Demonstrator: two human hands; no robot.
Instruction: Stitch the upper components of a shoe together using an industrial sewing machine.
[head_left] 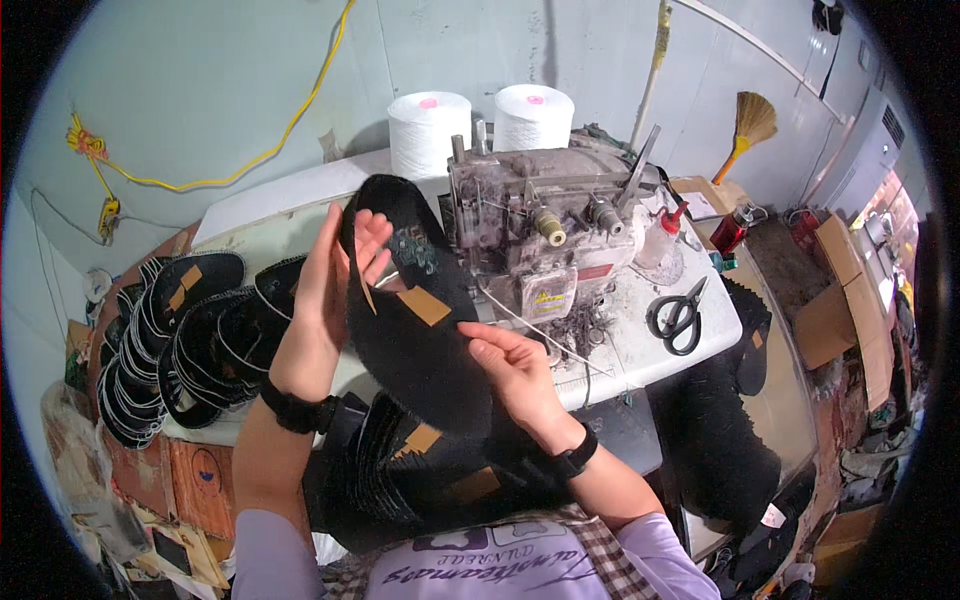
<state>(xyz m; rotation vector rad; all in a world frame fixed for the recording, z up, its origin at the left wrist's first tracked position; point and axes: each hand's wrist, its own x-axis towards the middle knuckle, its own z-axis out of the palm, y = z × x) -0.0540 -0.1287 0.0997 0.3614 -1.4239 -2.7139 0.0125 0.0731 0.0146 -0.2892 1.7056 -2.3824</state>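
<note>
A black felt-like, sole-shaped fabric piece [415, 375] with tan patches is held up in front of the sewing machine [545, 225]. My left hand [318, 300] holds its left edge, with fingertips showing by a gap in the fabric. At the opposite edge, my right hand [520, 378] pinches the piece between thumb and fingers. A greenish, shiny mark shows on its upper part. Below it, a stack of similar black pieces [385, 470] rests close to my body. Lint coats the machine, and a white thread runs down from it.
Black pieces with white-stitched edges [205, 335] are heaped at left. Two white thread cones [430, 135] stand behind the machine. Black-handled scissors [676, 320] and a red-tipped bottle [662, 245] are on the white table [700, 340]. More black material [720, 450] hangs at right.
</note>
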